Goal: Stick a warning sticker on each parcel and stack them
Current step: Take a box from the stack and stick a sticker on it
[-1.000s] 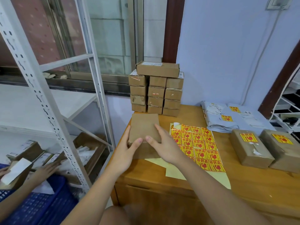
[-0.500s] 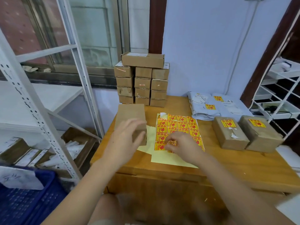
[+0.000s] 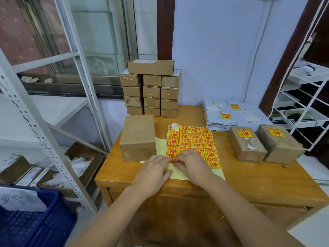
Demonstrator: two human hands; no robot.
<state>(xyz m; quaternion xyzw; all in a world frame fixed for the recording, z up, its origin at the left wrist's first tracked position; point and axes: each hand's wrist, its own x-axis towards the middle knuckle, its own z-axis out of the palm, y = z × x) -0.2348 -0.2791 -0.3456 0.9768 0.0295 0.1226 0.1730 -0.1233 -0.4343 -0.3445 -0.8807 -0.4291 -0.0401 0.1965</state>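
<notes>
Hands — left hand (image 3: 154, 172), right hand (image 3: 193, 164) — meet knuckles-up on the sticker sheet (image 3: 195, 142).

table (image 3: 249, 182): varnished wood, smooth, slight sheen | plain box (image 3: 138, 138): brown cardboard, matt | sticker sheet (image 3: 195, 139): glossy red-yellow paper on pale backing | mailer bags (image 3: 219, 114): grey plastic film, crinkled | shelf frame (image 3: 35, 125): white-painted perforated metal | crate (image 3: 35, 227): blue plastic lattice
</notes>
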